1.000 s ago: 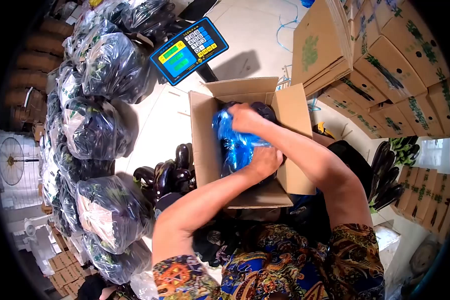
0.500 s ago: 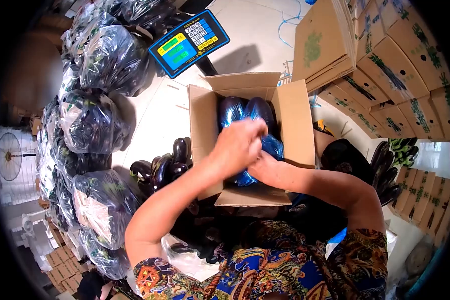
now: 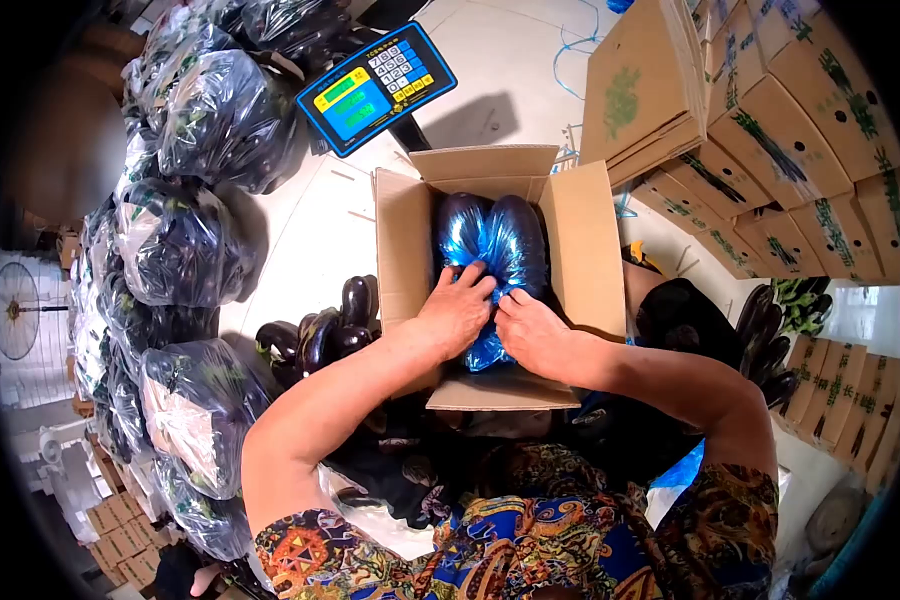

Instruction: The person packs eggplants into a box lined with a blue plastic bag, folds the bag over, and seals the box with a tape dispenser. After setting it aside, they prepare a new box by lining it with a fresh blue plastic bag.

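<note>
An open cardboard box (image 3: 402, 250) stands in front of me with large dark eggplants (image 3: 526, 225) inside. Shiny blue plastic film (image 3: 485, 245) wraps over them and bunches up between my hands. My left hand (image 3: 458, 310) lies on the film at the box's left side, fingers curled into it. Just right of it, my right hand (image 3: 532, 328) pinches the gathered film with bent fingers. Below the hands, a loose end of the film hangs near the box's front flap (image 3: 505, 392). The undersides of the eggplants are hidden.
A digital scale display (image 3: 375, 88) stands behind the box. Bags of eggplants (image 3: 185, 240) line the left side, and loose eggplants (image 3: 320, 335) lie beside the box. Flattened cartons (image 3: 640, 90) and stacked boxes (image 3: 780, 140) fill the right.
My left hand has come down from above the film onto it, toward me. My right hand has shifted slightly, and the hands are now side by side, uncovering more film.
</note>
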Demonstrator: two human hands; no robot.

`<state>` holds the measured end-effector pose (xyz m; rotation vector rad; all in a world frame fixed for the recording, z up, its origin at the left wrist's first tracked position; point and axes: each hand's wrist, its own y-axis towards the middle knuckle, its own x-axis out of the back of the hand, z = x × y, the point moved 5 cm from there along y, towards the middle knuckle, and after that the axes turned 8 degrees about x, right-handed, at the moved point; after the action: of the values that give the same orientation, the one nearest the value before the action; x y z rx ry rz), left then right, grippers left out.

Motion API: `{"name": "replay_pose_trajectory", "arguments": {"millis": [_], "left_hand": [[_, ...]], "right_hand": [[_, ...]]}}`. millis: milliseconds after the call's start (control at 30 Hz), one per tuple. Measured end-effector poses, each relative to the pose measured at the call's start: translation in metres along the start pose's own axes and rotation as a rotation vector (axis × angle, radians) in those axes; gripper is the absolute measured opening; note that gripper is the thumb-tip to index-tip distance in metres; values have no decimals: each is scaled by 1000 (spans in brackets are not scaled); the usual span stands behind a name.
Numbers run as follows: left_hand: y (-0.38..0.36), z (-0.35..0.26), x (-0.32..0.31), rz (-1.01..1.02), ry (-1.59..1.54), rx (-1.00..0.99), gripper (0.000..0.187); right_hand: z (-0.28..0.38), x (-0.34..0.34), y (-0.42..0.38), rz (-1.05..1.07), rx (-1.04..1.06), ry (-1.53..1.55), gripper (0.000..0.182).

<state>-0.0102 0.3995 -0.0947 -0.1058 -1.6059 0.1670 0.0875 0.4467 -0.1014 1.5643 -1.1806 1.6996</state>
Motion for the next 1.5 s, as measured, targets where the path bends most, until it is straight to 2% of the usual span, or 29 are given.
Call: {"name": "replay_pose_trajectory", "arguments": {"millis": [33, 167, 200, 300, 333, 433, 500, 533, 567, 633, 700, 733, 767, 833, 867, 933, 967, 1033, 1067, 1100, 1167, 1233, 1267, 1300, 1367, 1400, 1500], "left_hand": [[-3, 0, 1, -49, 30, 1, 24], [13, 14, -11, 108, 69, -44, 28], [19, 20, -11, 159, 42, -37, 27], [23, 34, -3, 258, -31, -8, 28], [19, 36, 0, 188, -70, -34, 30], [33, 46, 38, -68, -344, 148, 35], [41, 56, 101, -604, -291, 154, 46], [46, 54, 127, -685, -172, 216, 55], [54, 60, 132, -785, -97, 218, 55], [76, 80, 107, -545, -27, 247, 44], [77, 80, 95, -378, -174, 285, 28], [74, 73, 93, -317, -150, 231, 17], [71, 65, 80, -64, -94, 226, 25], [45, 47, 50, -178, -95, 118, 34], [43, 51, 46, -236, -128, 117, 36], [35, 50, 39, -342, -222, 111, 41], [40, 53, 41, -251, -239, 139, 46], [43, 52, 44, -207, -267, 156, 55], [42, 51, 45, -170, -266, 167, 64], [40, 47, 45, -127, -268, 173, 72], [38, 44, 42, -59, -277, 161, 87], [32, 49, 34, -7, -295, 146, 102], [31, 52, 26, 110, -361, 163, 117], [30, 50, 28, 153, -352, 175, 119], [28, 42, 34, 238, -338, 199, 125], [29, 36, 29, 240, -269, 217, 133], [24, 32, 20, 198, -173, 220, 136]], "right_hand": [[0, -3, 1, 4, -9, -10, 25], [-7, -10, 17, 173, 11, -36, 30], [-12, -16, 29, 132, -21, -25, 28], [-18, -6, 50, 384, -31, 52, 29], [-18, 0, 48, 415, 32, 26, 28], [-3, -30, 49, 241, -56, -120, 33], [3, -33, 55, 370, 2, -84, 38], [4, -30, 59, 396, 4, -74, 38], [6, -28, 60, 421, 6, -67, 39], [12, -24, 53, 347, 35, -126, 39], [14, -16, 39, 317, 72, -67, 39], [14, -17, 33, 252, 44, -40, 42], [15, -15, 25, 169, 16, -17, 44], [10, -3, 10, -14, -24, 10, 50], [8, 11, 4, 3, -49, 114, 54], [3, 41, -11, 245, -10, 793, 53], [5, 49, -18, 383, 23, 1119, 53], [10, 61, -39, 126, 131, 1210, 61], [10, 62, -43, 80, 93, 1137, 58], [10, 53, -39, 131, -22, 1037, 45], [6, 42, -33, 253, -98, 911, 36], [-17, 38, -23, 220, -116, 798, 46], [-34, 33, -20, 222, -212, 777, 47], [-47, 32, -20, 226, -310, 752, 50], [-46, 21, -15, 197, -345, 683, 55], [-43, 20, -14, 185, -360, 650, 59], [-40, 47, -28, -227, -356, 295, 66]]}}
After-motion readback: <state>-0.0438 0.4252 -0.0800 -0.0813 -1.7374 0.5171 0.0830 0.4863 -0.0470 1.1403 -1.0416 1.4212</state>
